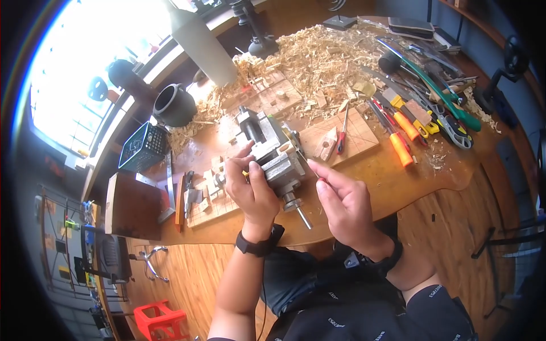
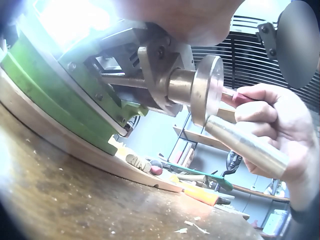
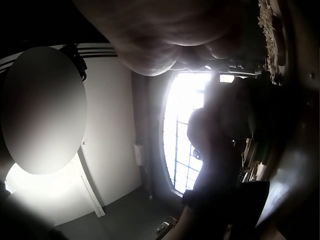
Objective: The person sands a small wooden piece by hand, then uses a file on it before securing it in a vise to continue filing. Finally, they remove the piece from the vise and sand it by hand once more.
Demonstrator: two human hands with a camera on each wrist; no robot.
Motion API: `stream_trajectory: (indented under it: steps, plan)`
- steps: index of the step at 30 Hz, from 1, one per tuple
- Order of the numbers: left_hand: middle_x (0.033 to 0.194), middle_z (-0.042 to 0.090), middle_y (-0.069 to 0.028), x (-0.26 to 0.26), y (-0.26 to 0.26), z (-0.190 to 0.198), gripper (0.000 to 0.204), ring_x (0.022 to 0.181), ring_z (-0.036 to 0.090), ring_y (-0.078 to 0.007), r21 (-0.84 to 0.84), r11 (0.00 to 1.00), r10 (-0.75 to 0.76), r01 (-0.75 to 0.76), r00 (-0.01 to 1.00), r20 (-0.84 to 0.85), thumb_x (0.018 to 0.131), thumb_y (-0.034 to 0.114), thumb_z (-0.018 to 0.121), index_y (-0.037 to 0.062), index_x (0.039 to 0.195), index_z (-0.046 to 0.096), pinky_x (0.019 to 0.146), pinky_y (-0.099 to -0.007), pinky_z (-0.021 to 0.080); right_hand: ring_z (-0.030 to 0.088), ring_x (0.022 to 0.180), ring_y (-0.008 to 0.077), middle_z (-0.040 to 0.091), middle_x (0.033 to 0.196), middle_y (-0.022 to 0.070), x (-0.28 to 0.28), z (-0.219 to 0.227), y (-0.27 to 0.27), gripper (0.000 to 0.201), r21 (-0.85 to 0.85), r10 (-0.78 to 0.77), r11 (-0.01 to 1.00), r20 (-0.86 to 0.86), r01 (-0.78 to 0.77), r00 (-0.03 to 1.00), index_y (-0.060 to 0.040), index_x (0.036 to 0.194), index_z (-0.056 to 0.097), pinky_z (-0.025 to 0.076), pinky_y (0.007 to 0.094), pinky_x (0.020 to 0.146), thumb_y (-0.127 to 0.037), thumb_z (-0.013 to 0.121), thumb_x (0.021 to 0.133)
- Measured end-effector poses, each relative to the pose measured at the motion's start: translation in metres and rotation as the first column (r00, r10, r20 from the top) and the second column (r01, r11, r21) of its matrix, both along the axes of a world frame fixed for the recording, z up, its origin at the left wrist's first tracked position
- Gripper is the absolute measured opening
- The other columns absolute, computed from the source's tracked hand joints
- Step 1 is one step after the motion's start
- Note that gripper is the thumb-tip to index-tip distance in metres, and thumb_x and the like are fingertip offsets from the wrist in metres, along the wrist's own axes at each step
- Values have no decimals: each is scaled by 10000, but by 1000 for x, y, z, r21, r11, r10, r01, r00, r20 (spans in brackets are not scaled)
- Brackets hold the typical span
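Note:
A metal bench vise [image 1: 273, 145] with a green base [image 2: 55, 95] stands on the table. A small pale piece of wood [image 1: 286, 148] sits between its jaws. My right hand [image 1: 347, 207] pinches a slim tool with a red handle [image 2: 242, 98], its thin metal shaft [image 1: 303, 159] pointing at the wood. At the vise's left side is my left hand [image 1: 250, 187], index finger extended along the metal and thumb raised near the jaw. The vise's crank handle [image 2: 245, 145] slants down in front of my right hand in the left wrist view. The right wrist view is dark.
Wood shavings [image 1: 318, 57] heap at the back. Orange-handled tools [image 1: 401, 149] and a green-handled tool [image 1: 467, 120] lie at the right. A wooden board [image 1: 358, 145] holds a red-handled tool [image 1: 342, 142] and a wood block [image 1: 326, 145]. A black pot [image 1: 174, 106] and basket [image 1: 142, 146] stand left.

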State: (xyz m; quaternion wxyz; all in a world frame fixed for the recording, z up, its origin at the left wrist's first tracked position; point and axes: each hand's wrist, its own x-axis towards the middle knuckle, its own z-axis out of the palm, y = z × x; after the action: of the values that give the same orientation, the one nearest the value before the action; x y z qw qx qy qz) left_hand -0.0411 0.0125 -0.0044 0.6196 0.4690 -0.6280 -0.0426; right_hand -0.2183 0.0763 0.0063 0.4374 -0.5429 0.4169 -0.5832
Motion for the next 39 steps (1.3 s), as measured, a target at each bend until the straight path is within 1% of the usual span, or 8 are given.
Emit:
stream_trajectory:
  steps: [8, 10, 21, 28, 30, 33, 35, 39]
  plan:
    - [1148, 704, -313, 0, 0, -2, 158, 989, 690, -370, -4, 1000, 3, -3, 1000, 14, 949, 110, 501, -44, 927, 530, 913, -441, 505, 434, 549, 16, 470, 575, 18, -4, -2, -2, 323, -37, 12, 999, 25, -11, 1000, 64, 1289, 666, 366, 276, 482, -52, 558, 1008]
    - [1218, 672, -277, 2, 3, -1, 133, 1066, 627, -251, 40, 998, -48, 48, 999, -7, 993, 95, 442, -20, 955, 498, 988, -397, 454, 428, 544, 17, 449, 567, 25, -2, 2, 0, 320, 4, 29, 1000, 36, -29, 999, 63, 1290, 666, 364, 280, 480, -54, 560, 1010]
    - [1204, 679, -277, 3, 4, -1, 150, 1073, 631, -248, 55, 998, -25, 25, 1000, 9, 1002, 118, 452, -18, 961, 501, 991, -402, 463, 539, 482, 113, 553, 581, 106, 7, -10, 10, 366, -176, -73, 983, -74, 59, 995, 51, 1348, 629, 429, 302, 497, -25, 557, 997]
    - [1197, 685, -269, 3, 3, -1, 139, 1066, 629, -243, 44, 999, -30, 29, 999, 22, 1000, 113, 453, -11, 952, 495, 983, -386, 461, 592, 500, 135, 590, 605, 125, 11, -6, 3, 387, -69, -1, 998, -62, -3, 998, 62, 1361, 611, 454, 321, 505, -25, 558, 987]
    - [1195, 687, -269, 3, 3, 0, 136, 1064, 628, -243, 49, 999, -18, 17, 999, 28, 1000, 110, 452, -10, 949, 491, 980, -385, 461, 565, 471, 138, 565, 572, 115, 8, -10, 10, 383, -174, -62, 984, -80, 48, 995, 60, 1357, 614, 437, 320, 490, -26, 555, 989]
    - [1189, 686, -274, 2, 3, -3, 131, 1068, 630, -248, 45, 999, -21, 21, 1000, 13, 996, 107, 452, -8, 942, 487, 975, -394, 462, 533, 462, 121, 547, 563, 104, 4, -10, 7, 378, -127, -29, 992, -123, 13, 992, 58, 1357, 616, 417, 314, 481, -26, 548, 995]
    - [1131, 708, -305, 1, 0, -1, 149, 995, 686, -370, -9, 1000, -7, 6, 1000, -16, 949, 109, 505, -36, 928, 533, 905, -437, 502, 517, 471, 106, 533, 569, 94, 3, -6, 6, 377, -99, -18, 995, -102, 8, 995, 56, 1359, 617, 408, 308, 483, -26, 542, 999]
    - [1133, 712, -292, 3, 1, -2, 147, 987, 679, -374, -6, 1000, 28, -28, 999, 30, 948, 102, 508, -37, 924, 548, 900, -441, 491, 483, 503, 71, 491, 584, 67, 8, -10, 8, 386, -125, -44, 991, -51, 37, 998, 46, 1378, 609, 396, 294, 490, -28, 534, 1007]
